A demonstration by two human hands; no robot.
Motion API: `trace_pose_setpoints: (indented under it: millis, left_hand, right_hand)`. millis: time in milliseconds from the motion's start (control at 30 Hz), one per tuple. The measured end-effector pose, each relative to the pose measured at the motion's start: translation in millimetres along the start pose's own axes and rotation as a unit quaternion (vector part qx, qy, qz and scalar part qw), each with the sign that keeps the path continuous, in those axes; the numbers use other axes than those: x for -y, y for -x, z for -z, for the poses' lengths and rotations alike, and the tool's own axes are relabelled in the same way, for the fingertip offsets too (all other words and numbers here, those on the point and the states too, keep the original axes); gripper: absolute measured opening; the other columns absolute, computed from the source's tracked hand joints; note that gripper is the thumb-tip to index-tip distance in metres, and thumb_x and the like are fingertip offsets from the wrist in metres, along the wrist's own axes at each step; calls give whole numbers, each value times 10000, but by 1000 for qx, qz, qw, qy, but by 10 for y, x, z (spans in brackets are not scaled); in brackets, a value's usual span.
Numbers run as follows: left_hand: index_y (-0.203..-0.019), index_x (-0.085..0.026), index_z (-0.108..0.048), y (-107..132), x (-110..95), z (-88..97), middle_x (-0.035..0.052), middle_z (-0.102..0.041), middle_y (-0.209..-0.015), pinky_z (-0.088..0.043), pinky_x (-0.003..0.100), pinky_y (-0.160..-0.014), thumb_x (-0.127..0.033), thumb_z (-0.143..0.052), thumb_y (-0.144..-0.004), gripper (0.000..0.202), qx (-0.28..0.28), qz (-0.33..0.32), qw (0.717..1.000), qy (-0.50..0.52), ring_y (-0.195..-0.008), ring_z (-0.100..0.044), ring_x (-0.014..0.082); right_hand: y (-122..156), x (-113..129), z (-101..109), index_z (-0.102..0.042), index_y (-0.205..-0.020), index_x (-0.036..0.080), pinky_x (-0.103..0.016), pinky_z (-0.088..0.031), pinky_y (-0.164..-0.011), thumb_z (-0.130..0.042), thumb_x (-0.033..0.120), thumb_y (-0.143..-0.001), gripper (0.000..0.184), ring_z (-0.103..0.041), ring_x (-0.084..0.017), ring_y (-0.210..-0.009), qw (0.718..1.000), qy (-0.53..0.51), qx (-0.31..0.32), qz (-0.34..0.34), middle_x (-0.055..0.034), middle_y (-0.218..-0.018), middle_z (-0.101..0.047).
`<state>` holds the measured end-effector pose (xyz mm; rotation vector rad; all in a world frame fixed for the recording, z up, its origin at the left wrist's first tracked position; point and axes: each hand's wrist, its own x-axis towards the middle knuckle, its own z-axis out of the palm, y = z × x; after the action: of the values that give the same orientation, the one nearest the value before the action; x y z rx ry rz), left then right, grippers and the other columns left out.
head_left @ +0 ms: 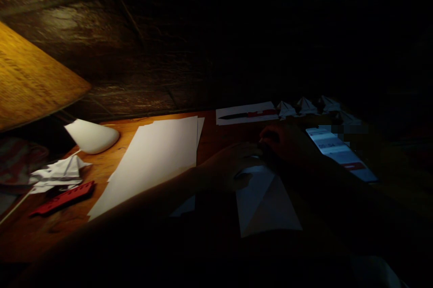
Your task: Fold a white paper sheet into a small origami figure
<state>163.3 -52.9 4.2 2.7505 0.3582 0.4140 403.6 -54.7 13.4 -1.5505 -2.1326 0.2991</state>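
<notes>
Both hands rest on a partly folded white sheet of paper (265, 197) lying on the wooden table (111, 134). My left hand (230, 166) presses down on the sheet's upper left part, fingers curled over its top edge. My right hand (287, 143) sits just beyond it at the sheet's top, fingers bent and touching the paper. The scene is very dark, so finger detail is faint.
A stack of plain white sheets (158, 157) lies to the left. A red-handled knife (250, 114) lies on paper at the back, beside several folded paper pieces (306, 106). A lit phone (341, 152) is to the right. A lampshade (30, 80), crumpled paper (59, 173) and a red ruler-like strip (64, 197) are far left.
</notes>
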Motion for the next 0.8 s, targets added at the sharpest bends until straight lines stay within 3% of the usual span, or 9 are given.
trace_pose_setpoints:
  millis: [400,800]
  left_hand:
    - [-1409,-249,-581,-12,-9,-6,149,-496,-1447,-433,526,-1173,-128,-604,-850,572,8,-32,999,-20,-1419,-436,318]
    - [-1455,-312,-566,-18,-3,-10,119,-488,-1516,-432,559,-1178,-80,-553,-858,640,8,-43,999,-22,-1446,-423,323]
  right_hand:
    - [1,3,7,-773,-975,216,-358,-482,-821,-676,254,-912,122,-702,-237,-923,1000,-1,4,-6,-53,-1033,-789]
    - [-9,-2,12,-768,-980,217,-355,-497,-801,-686,247,-892,123,-708,-244,-932,1000,3,1,-14,-61,-1040,-796]
